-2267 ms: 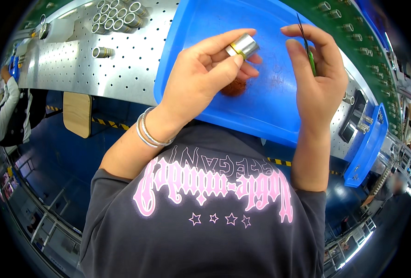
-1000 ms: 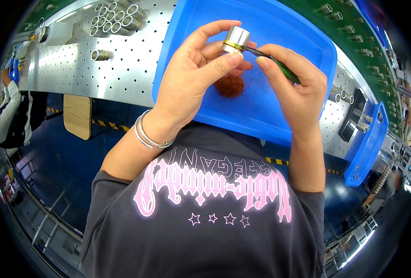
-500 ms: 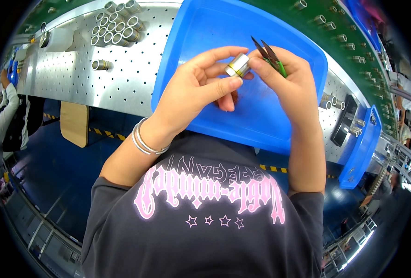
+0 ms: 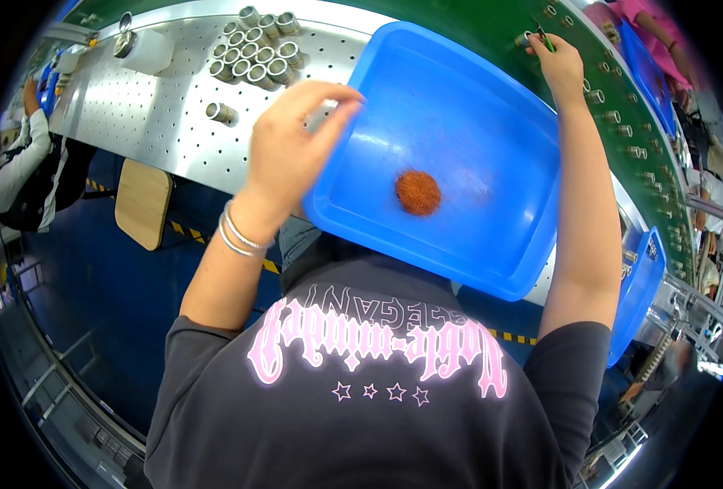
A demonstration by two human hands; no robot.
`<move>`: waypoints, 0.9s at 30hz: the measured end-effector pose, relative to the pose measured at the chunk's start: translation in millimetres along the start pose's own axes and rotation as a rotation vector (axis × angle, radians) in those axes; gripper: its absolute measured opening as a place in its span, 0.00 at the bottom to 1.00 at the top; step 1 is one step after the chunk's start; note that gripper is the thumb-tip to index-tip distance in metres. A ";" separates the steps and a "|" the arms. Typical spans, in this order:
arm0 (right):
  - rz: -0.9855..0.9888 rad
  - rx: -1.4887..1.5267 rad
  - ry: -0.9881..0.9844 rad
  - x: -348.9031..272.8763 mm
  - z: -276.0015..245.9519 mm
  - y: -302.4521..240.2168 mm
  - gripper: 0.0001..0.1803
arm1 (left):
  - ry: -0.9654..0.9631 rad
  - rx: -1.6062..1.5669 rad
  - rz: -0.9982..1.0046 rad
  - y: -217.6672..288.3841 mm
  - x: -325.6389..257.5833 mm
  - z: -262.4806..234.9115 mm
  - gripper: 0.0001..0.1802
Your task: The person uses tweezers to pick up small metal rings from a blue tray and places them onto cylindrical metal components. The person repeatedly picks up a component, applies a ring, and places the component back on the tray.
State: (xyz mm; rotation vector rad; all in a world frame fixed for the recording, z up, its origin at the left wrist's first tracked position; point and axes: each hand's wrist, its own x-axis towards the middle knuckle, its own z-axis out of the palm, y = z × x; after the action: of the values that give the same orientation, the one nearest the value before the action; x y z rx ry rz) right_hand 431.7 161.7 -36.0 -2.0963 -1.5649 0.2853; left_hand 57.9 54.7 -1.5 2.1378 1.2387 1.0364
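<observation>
My right hand is stretched out over the green surface at the far right. In it are small scissors with dark blades and green handles. At its fingertips is a short metal sleeve; whether the fingers still grip it is hard to make out. My left hand, slightly blurred, hovers by the left rim of the blue tray, thumb and forefinger apart with nothing visible between them. A round reddish-brown clump of fine strands lies in the tray.
Several metal sleeves stand grouped on the perforated metal table, with a single sleeve nearer. More sleeves dot the green surface. Another blue tray is at right, a wooden stool at left. Other people are nearby.
The metal sleeve left my left hand and is now by my right fingertips. My right hand moved far right with the scissors; my left moved left. The clump in the tray came into full view.
</observation>
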 end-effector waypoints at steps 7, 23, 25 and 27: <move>-0.077 0.268 0.025 -46.1 6.0 -49.6 0.15 | 0.142 0.614 0.028 -55.7 12.3 -20.6 0.06; -0.165 0.881 -0.525 -168.2 -32.0 -140.7 0.08 | -0.243 -1.042 -0.384 38.0 8.2 20.1 0.13; -0.102 0.880 -0.557 -170.0 -35.7 -131.7 0.09 | -0.300 -1.176 -0.540 41.9 8.1 20.4 0.16; -0.062 0.931 -0.519 -172.9 -38.3 -127.0 0.08 | -0.364 -1.284 -0.636 45.7 8.4 21.6 0.20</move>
State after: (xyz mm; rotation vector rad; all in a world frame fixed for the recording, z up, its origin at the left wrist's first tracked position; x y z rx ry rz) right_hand 288.5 15.6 39.0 -1.2749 -1.3383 1.3256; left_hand 101.6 39.3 20.2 0.7955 0.6401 0.7404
